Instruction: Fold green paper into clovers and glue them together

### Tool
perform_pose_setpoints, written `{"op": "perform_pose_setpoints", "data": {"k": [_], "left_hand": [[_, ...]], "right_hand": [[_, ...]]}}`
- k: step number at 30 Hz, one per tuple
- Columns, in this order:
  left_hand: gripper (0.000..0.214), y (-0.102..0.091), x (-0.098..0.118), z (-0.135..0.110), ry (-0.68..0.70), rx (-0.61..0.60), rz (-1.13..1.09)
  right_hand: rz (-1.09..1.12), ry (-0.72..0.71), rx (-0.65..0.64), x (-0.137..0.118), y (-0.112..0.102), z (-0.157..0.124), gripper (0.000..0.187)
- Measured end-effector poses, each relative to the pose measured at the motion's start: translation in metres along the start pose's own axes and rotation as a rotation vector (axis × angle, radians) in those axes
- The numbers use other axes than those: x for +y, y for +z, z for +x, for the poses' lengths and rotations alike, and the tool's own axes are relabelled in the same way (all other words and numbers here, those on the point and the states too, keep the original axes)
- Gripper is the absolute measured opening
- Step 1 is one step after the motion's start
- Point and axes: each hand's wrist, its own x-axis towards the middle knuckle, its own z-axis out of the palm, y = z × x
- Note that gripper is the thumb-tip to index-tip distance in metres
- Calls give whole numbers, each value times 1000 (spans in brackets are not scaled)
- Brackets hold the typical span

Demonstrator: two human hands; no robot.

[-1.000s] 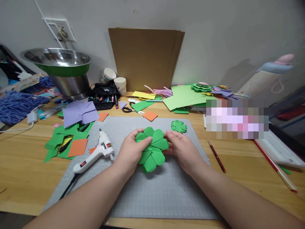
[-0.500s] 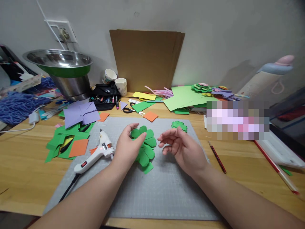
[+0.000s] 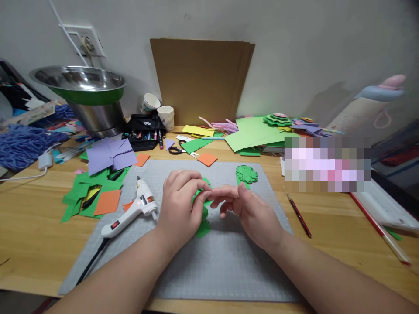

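My left hand [image 3: 179, 201] is closed around a green folded paper flower [image 3: 203, 216], held edge-on above the grey cutting mat [image 3: 209, 266] so that only parts of it show between the fingers. My right hand [image 3: 244, 208] sits just right of it, fingers loosely curled, with the fingertips touching the flower's edge by the left thumb. A smaller green paper flower [image 3: 246, 173] lies on the mat behind the right hand. A white glue gun [image 3: 131, 211] rests on the mat's left side, nozzle toward my left hand.
Green, orange and purple paper scraps [image 3: 98, 192] litter the left of the wooden table. A steel bowl [image 3: 78, 83], paper cups [image 3: 165, 114], a marker pouch [image 3: 144, 131], scissors [image 3: 176, 150], cardboard sheets [image 3: 201, 78] and green paper sheets [image 3: 255, 133] stand behind. A red pencil [image 3: 298, 213] lies right.
The flower was held flat by both hands; the right hand let go, the left turned it on edge, and the right fingertips have come back to its edge.
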Motion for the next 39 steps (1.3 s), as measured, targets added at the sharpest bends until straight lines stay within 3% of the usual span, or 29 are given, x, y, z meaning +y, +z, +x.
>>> {"op": "perform_pose_setpoints", "data": {"k": [6,13,16,19,22,25,28,35,39], "left_hand": [[11,0,1,0,-67,-9,-20],[14,7,0,2,-562,-89,-583],[15,8,1,2,-680,-27,-719],[14,5,1,2,-767,128,-752],[9,0,3,2,-584,187,-575],[4,-2,6,0,-298,113,-294],[7,-2,6,-3,-164,77,-119],[11,-1,3,-2,-41,-25,13],[16,1,2,1,-215,-86,-121]], "right_hand": [[-8,16,-47,0,1,-1,55],[-115,-26,-147,3,0,-2,52],[-43,14,-166,3,1,-3,51],[39,33,-153,3,2,-3,53],[123,70,-128,2,1,-2,60],[174,85,-129,0,1,-1,62],[180,63,-137,-1,2,0,63],[-5,3,-197,2,-1,-3,62],[-119,-45,-215,2,-3,-5,62]]}}
